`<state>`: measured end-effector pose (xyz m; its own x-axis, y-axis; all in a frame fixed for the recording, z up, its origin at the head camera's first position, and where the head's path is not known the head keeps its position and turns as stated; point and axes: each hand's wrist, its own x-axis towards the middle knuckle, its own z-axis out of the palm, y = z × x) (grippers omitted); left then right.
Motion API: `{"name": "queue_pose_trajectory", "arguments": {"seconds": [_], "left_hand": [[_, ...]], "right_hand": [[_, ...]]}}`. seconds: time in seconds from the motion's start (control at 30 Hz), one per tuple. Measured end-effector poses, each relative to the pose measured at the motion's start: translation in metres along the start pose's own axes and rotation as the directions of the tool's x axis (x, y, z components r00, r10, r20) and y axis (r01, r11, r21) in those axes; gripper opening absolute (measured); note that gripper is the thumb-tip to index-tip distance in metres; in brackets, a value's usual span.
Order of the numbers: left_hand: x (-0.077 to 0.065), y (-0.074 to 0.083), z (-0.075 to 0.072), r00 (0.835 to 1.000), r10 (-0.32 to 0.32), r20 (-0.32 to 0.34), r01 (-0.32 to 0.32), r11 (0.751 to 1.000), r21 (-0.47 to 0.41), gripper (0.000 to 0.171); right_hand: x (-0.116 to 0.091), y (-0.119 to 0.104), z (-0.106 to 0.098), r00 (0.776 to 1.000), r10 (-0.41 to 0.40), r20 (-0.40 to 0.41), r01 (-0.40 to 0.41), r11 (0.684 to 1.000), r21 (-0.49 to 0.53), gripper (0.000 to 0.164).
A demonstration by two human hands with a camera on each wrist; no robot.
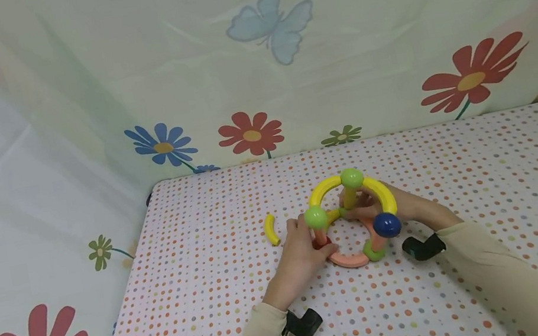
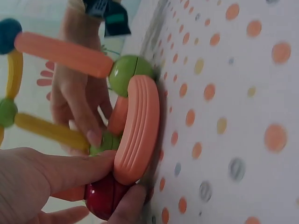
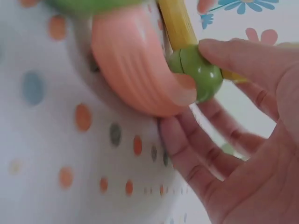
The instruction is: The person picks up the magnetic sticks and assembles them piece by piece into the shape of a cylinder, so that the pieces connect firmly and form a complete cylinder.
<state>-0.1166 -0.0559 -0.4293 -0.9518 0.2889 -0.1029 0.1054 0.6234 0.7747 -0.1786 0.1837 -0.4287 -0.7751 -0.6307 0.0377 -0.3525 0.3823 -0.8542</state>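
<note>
A two-level frame of toy balls and rods stands on the table. Yellow curved rods [image 1: 382,194], two green balls [image 1: 352,178] and a dark blue ball [image 1: 387,225] make up its top. Below are pink curved rods [image 2: 138,126], joined by green balls and a red ball [image 2: 100,198]. My left hand [image 1: 297,253] grips the red ball at the near left, thumb and fingers on either side. Across the frame, my right hand [image 1: 405,204] pinches a lower green ball [image 3: 205,77] at the back. Fingers of this hand also reach under the adjoining pink rod.
One loose yellow curved rod [image 1: 271,230] lies left of the frame. A dotted cloth covers the table [image 1: 210,322], and a flowered curtain [image 1: 362,55] hangs behind and to the left. Black devices [image 1: 304,324] sit at both wrists.
</note>
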Motion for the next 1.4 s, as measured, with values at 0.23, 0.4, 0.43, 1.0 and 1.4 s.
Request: {"name": "queue_pose_trajectory", "arguments": {"seconds": [0.23, 0.4, 0.43, 1.0, 1.4], "left_hand": [[0.026, -0.004, -0.009, 1.0, 0.023, -0.016, -0.022, 1.0, 0.017, 0.033], [0.045, -0.009, -0.012, 0.996, 0.084, -0.009, -0.085, 0.994, -0.066, 0.033], [0.048, -0.011, -0.013, 0.995, 0.1, -0.003, -0.1, 0.992, -0.081, 0.033], [0.042, -0.02, -0.036, 0.987, 0.156, 0.047, -0.157, 0.988, 0.009, 0.047], [0.019, -0.026, -0.056, 0.984, -0.128, -0.127, 0.166, 0.917, 0.362, 0.055]], "right_hand": [[-0.023, -0.005, 0.001, 0.992, 0.109, -0.066, -0.114, 0.99, -0.084, 0.027], [-0.038, -0.012, 0.011, 0.986, 0.131, -0.1, -0.148, 0.973, -0.177, 0.034], [-0.04, -0.013, 0.014, 0.987, 0.129, -0.1, -0.146, 0.971, -0.19, 0.036], [-0.049, -0.054, -0.027, 0.95, 0.021, -0.312, -0.121, 0.944, -0.306, 0.026], [0.014, -0.104, -0.033, 0.984, -0.145, -0.108, 0.096, 0.924, -0.369, 0.038]]}}
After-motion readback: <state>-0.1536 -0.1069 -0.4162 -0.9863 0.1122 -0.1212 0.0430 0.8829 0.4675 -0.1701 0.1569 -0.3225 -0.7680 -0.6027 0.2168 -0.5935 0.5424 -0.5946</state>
